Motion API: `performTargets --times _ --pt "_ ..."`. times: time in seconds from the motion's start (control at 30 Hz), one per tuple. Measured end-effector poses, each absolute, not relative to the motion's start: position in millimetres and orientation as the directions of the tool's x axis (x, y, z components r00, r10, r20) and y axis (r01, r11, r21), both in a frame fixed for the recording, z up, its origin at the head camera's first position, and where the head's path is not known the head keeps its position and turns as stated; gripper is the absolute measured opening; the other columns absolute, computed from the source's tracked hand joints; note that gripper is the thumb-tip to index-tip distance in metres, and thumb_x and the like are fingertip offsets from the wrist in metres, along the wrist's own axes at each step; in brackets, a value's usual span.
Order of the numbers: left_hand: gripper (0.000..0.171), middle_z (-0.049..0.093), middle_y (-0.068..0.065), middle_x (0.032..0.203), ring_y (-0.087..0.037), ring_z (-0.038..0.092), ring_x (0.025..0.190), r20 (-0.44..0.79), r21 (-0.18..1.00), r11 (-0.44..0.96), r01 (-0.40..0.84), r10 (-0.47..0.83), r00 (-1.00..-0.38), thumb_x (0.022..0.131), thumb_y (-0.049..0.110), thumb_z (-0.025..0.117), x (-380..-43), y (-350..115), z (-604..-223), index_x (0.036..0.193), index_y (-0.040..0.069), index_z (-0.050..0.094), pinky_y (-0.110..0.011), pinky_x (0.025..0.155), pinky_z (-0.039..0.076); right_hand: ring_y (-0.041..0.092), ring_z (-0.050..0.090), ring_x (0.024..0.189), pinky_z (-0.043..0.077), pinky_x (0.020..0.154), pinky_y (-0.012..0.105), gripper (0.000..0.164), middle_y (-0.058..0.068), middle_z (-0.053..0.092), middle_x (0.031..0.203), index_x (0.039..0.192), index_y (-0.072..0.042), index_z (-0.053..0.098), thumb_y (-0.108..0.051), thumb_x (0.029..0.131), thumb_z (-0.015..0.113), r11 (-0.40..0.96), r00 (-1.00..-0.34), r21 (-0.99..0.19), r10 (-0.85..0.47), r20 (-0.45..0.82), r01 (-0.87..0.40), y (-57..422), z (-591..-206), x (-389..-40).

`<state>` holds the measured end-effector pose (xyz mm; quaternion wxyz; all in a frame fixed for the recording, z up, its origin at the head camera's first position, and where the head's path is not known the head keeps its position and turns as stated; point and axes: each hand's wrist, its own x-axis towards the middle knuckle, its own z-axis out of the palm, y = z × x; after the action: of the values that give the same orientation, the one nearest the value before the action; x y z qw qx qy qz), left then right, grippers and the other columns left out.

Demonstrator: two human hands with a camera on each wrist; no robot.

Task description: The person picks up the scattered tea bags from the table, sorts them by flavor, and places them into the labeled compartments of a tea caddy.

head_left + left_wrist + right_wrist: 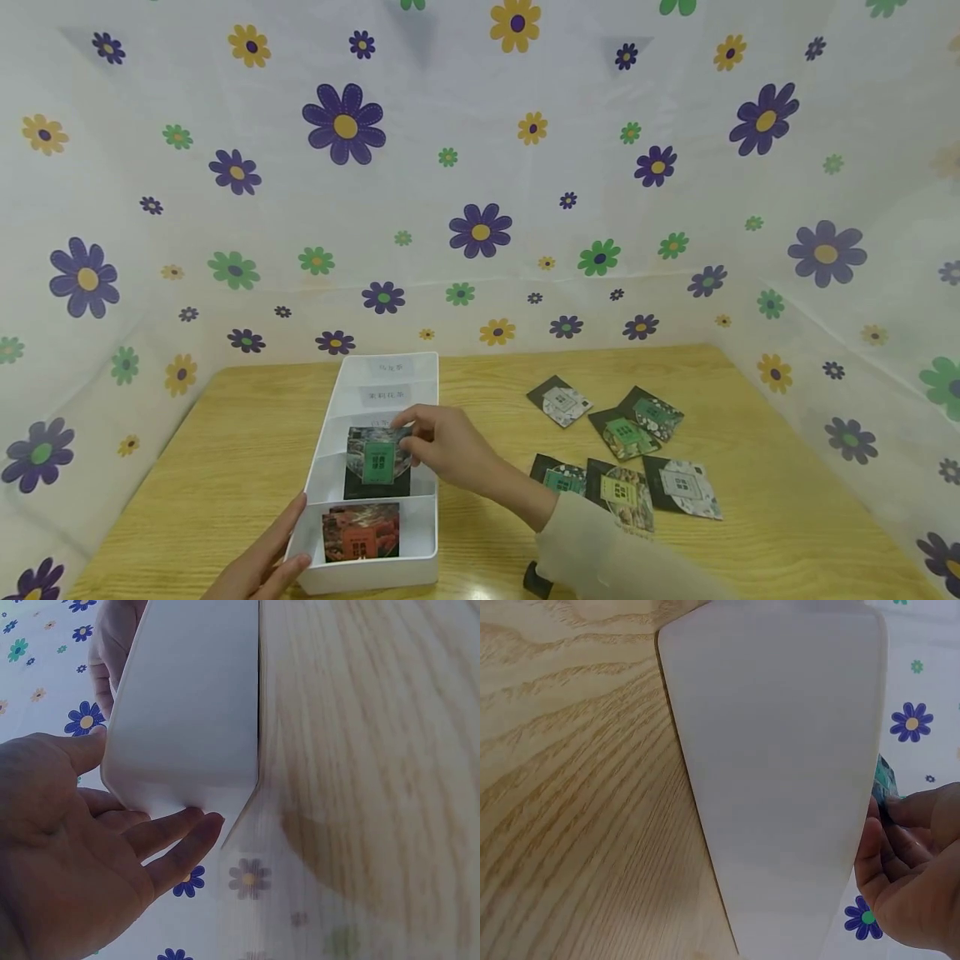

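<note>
A long white divided box (375,575) stands on the table. My left hand (262,554) holds its near left corner, the thumb on the near side and the fingers along the left wall. In the left wrist view, that hand's fingers (184,844) lie against the outside of the box. My right hand (450,446) pinches the upper right edge of a dark tea sachet with a green label (378,462), upright over a middle compartment. In the right wrist view, the sachet (883,780) peeks above the box rim, mostly hidden. Red-labelled sachets (360,533) lie in the nearest compartment.
Several sachets with green, yellow and white labels lie on the wooden table (480,533) to the right, including a white-labelled sachet (682,487) and a yellow-labelled sachet (621,493). The far compartments bear paper labels (390,367). A flower-patterned cloth (480,179) encloses the table's back and sides.
</note>
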<state>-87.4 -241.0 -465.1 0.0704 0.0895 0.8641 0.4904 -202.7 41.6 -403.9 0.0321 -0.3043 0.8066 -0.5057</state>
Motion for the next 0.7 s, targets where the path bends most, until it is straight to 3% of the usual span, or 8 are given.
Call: performTargets --times 0.23,0.4,0.53,0.7 --pt "0.074 0.030 -0.034 0.160 -0.053 0.046 0.133 -0.020 0.863 0.497 0.089 0.210 -0.977 0.104 0.012 0.063 -88 -240 -466 0.163 -0.002 0.021 -0.044 0.083 0.061 0.017 0.069 0.065 0.050 0.053 0.019 0.018 0.000 0.072 0.081 0.106 -0.006 0.077 0.004 0.101 0.062 0.369 -0.810 -0.819 -0.556 0.185 -0.441 38 -403 -198" --pt "0.074 0.032 -0.036 0.158 -0.053 0.047 0.131 -0.013 0.866 0.490 0.102 0.226 -0.974 0.104 0.012 0.063 -88 -242 -469 0.163 -0.003 0.019 -0.040 0.082 0.061 0.010 0.067 0.063 0.049 0.054 0.017 0.016 -0.001 0.073 0.083 0.104 -0.006 0.077 0.003 0.100 0.064 0.440 -0.804 -0.758 -0.566 0.182 -0.481 33 -401 -196" --pt "0.075 0.033 -0.039 0.156 -0.054 0.048 0.129 -0.006 0.868 0.482 0.115 0.242 -0.970 0.104 0.011 0.062 -88 -243 -473 0.163 -0.004 0.018 -0.040 0.081 0.061 -0.001 0.056 0.061 0.047 0.057 0.015 0.013 -0.002 0.073 0.085 0.101 -0.007 0.077 0.000 0.098 0.067 0.525 -0.798 -0.666 -0.575 0.181 -0.530 28 -399 -193" --pt "0.076 0.034 -0.036 0.156 -0.048 0.049 0.129 -0.020 0.871 0.482 0.094 0.226 -0.974 0.104 0.013 0.064 -89 -242 -471 0.163 -0.001 0.020 -0.039 0.082 0.061 -0.001 0.053 0.065 0.047 0.061 0.014 0.011 -0.004 0.072 0.084 0.098 -0.007 0.078 0.000 0.097 0.069 0.576 -0.794 -0.604 -0.585 0.166 -0.551 25 -397 -192"
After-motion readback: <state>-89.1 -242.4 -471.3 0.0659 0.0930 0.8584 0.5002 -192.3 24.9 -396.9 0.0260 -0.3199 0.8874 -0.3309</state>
